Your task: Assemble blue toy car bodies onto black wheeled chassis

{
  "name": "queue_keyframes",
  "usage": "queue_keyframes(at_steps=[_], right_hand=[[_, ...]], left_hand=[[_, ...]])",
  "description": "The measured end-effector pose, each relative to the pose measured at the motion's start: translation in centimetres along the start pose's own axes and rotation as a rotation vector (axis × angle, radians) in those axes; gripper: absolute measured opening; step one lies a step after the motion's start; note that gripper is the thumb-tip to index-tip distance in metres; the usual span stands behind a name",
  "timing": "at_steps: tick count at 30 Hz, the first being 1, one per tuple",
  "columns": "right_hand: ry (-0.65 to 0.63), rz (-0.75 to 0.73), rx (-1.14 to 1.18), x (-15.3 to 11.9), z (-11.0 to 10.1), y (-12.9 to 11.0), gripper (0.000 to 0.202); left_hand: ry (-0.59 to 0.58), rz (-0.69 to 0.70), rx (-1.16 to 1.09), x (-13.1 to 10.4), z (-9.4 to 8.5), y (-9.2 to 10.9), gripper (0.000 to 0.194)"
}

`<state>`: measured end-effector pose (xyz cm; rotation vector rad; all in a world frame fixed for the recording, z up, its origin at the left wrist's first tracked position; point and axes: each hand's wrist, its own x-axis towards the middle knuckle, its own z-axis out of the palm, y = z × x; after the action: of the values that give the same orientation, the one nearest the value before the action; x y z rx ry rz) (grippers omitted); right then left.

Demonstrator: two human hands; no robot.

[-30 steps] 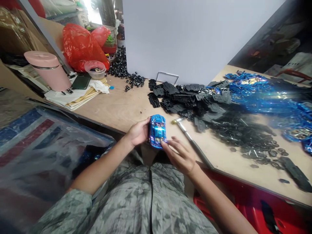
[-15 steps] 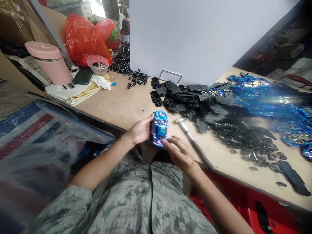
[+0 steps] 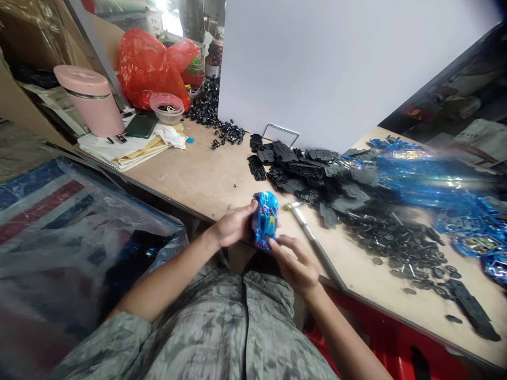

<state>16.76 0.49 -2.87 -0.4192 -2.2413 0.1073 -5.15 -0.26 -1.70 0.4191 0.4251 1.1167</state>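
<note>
A shiny blue toy car is held over the table's front edge, its nose-to-tail length running roughly away from me. My left hand grips it along its left side, thumb on top, the other fingers hidden behind and beneath. At the car's near right corner, my right hand pinches it between thumb and fingers. To the right of the car lies a hammer with a metal handle and a yellowish face. Black toy-car base plates are heaped just beyond.
Loose black wheels and axles spread to the right, with blue car bodies behind them. A white board stands at the back. Leftward are a pink tumbler, a phone, a plastic bowl and a red bag.
The view has shifted slightly. The toy car has turned a little in my hands, and a yellow mark on it now shows. Both hands stay on it.
</note>
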Motion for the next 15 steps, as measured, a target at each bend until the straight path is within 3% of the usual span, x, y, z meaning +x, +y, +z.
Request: queue_keyframes(at_steps=[6,15], right_hand=[[0.002,0.014,0.017,0.2,0.2,-0.3,0.051],[-0.020,-0.054,-0.001,0.3,-0.7,-0.1,0.060]], left_hand=[[0.005,0.038,-0.059,0.3,0.0,-0.9,0.053],[0.045,0.082,0.026,-0.1,1.0,-1.1,0.044]])
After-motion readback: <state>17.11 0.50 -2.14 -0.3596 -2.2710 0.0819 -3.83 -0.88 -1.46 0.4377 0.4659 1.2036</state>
